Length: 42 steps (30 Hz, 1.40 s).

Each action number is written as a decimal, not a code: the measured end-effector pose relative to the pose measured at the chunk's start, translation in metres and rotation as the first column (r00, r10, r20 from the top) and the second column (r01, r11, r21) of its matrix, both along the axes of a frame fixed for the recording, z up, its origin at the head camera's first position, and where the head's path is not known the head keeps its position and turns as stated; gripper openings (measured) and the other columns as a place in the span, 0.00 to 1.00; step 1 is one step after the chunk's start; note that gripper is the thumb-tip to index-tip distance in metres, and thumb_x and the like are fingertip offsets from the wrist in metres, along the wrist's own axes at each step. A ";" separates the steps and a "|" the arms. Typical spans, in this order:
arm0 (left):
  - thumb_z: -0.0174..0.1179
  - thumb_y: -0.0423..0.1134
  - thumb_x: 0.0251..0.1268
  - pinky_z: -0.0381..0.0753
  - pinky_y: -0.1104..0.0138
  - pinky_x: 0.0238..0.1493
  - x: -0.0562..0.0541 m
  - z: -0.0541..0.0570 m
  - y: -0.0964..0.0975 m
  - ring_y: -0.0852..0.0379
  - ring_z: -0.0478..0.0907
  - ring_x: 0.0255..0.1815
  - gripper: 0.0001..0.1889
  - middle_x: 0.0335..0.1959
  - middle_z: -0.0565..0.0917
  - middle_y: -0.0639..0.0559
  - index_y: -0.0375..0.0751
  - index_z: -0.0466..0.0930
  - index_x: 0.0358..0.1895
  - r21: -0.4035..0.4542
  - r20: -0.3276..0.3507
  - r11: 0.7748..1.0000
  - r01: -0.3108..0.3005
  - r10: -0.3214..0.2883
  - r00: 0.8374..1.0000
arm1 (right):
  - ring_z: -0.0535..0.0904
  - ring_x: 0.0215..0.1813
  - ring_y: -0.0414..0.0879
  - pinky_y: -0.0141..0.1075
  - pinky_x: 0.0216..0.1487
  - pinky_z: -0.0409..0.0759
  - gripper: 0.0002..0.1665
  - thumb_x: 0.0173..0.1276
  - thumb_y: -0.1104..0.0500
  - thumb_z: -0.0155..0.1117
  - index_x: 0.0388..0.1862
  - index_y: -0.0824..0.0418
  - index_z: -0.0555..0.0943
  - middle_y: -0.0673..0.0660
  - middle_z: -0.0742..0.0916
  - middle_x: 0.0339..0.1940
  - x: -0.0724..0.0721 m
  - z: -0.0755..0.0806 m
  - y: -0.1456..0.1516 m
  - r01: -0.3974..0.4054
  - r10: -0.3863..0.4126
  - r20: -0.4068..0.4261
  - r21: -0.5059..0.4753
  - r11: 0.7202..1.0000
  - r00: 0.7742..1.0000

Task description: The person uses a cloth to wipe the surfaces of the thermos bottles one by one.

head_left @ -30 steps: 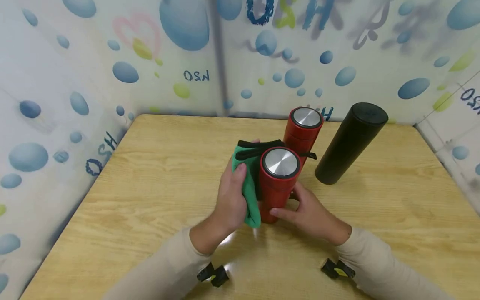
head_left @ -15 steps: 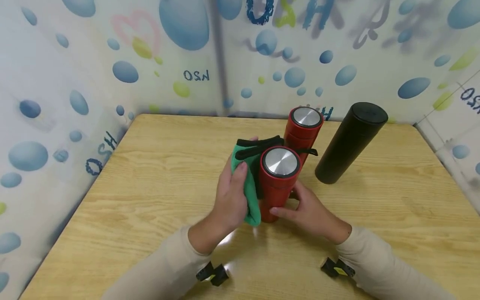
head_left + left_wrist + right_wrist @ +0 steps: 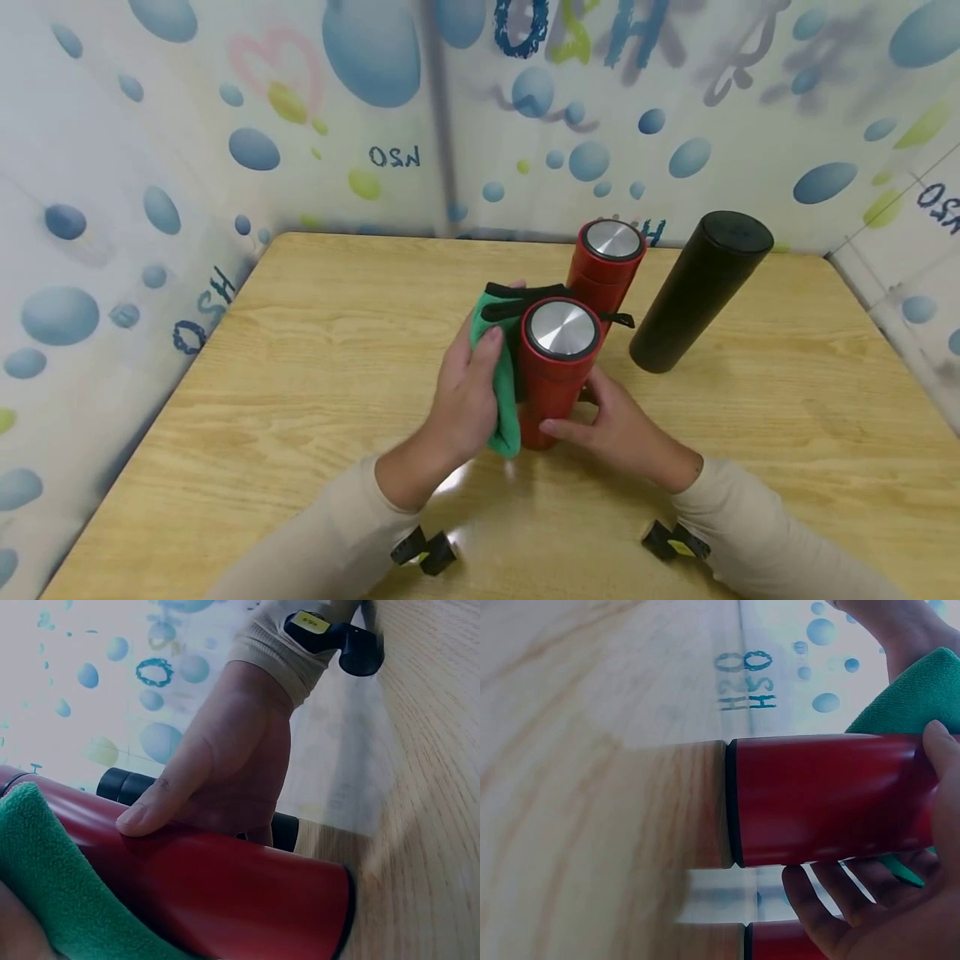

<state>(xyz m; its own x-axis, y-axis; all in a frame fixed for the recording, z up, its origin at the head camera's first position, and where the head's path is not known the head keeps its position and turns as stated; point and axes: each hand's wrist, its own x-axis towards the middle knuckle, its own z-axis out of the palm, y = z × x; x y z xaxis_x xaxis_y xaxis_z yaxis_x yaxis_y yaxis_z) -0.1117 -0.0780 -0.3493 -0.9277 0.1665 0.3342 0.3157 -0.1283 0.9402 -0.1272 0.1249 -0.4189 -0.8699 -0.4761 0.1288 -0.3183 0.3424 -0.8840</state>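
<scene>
A red flask [image 3: 558, 383] with a brushed silver lid top stands upright on the table. My right hand [image 3: 622, 425] grips its lower part, thumb at the near side and fingers round the far right side. Against the left side of the flask, my left hand [image 3: 465, 408] holds a folded green cloth [image 3: 507, 408] with black edging. The cloth's black trim reaches behind the flask, where the fingers are mostly hidden. In the left wrist view the cloth [image 3: 67, 877] lies over the red wall. The right wrist view shows the dark base ring [image 3: 733, 802] at the tabletop.
A second red flask [image 3: 606, 271] stands just behind the held one, partly covered by it. Farther right is a tall black flask [image 3: 697, 292]. The wooden table [image 3: 337, 333] backs onto a patterned wall covering [image 3: 480, 117].
The cloth's upper edge and my left hand have shifted slightly to the right against the flask. My right hand and the flasks stay in place; the head view has tilted a little.
</scene>
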 end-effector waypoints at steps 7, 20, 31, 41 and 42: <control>0.35 0.40 0.77 0.77 0.64 0.65 0.004 0.007 -0.004 0.53 0.75 0.64 0.26 0.68 0.74 0.40 0.36 0.62 0.73 0.107 -0.083 0.993 -0.044 0.053 0.995 | 0.75 0.66 0.51 0.52 0.61 0.78 0.43 0.60 0.57 0.75 0.71 0.53 0.65 0.53 0.78 0.67 0.000 0.001 0.000 0.001 -0.001 -0.003 0.001 1.000 1.000; 0.42 0.50 0.78 0.78 0.58 0.65 0.015 0.014 -0.007 0.48 0.76 0.65 0.32 0.66 0.74 0.34 0.27 0.61 0.71 0.188 -0.237 0.979 -0.077 0.121 0.964 | 0.75 0.66 0.53 0.53 0.62 0.77 0.43 0.61 0.56 0.75 0.71 0.52 0.64 0.54 0.78 0.67 0.001 0.001 0.001 -0.002 0.002 0.047 -0.010 1.000 0.999; 0.36 0.35 0.74 0.68 0.62 0.73 0.018 0.000 0.004 0.48 0.67 0.73 0.27 0.73 0.68 0.42 0.34 0.60 0.74 0.018 -0.268 0.998 -0.054 0.056 0.962 | 0.74 0.67 0.53 0.53 0.62 0.76 0.43 0.62 0.56 0.74 0.72 0.49 0.63 0.53 0.77 0.69 0.001 0.001 0.000 -0.019 0.020 0.044 -0.028 0.999 0.999; 0.30 0.40 0.78 0.68 0.65 0.72 0.015 -0.006 0.007 0.51 0.66 0.73 0.27 0.73 0.68 0.45 0.39 0.57 0.77 -0.017 -0.067 1.000 -0.017 0.016 0.998 | 0.75 0.66 0.44 0.43 0.61 0.79 0.44 0.57 0.60 0.77 0.70 0.52 0.67 0.52 0.79 0.67 0.006 0.001 0.001 0.001 -0.003 -0.074 -0.030 1.000 0.997; 0.31 0.40 0.79 0.68 0.65 0.72 0.014 -0.008 0.008 0.51 0.67 0.72 0.27 0.72 0.70 0.45 0.39 0.58 0.76 -0.008 -0.034 1.000 -0.007 0.006 0.999 | 0.76 0.65 0.41 0.40 0.61 0.79 0.44 0.55 0.61 0.78 0.69 0.53 0.68 0.53 0.80 0.66 0.008 0.001 0.001 0.011 -0.014 -0.110 -0.035 0.999 0.994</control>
<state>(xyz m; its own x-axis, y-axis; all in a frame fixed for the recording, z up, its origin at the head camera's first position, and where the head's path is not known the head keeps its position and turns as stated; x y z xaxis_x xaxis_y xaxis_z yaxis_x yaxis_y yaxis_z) -0.0976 -0.0701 -0.3570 -0.9169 0.1632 0.3643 0.3483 -0.1190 0.9298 -0.1188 0.1263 -0.4174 -0.8554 -0.4591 0.2400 -0.4101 0.3171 -0.8551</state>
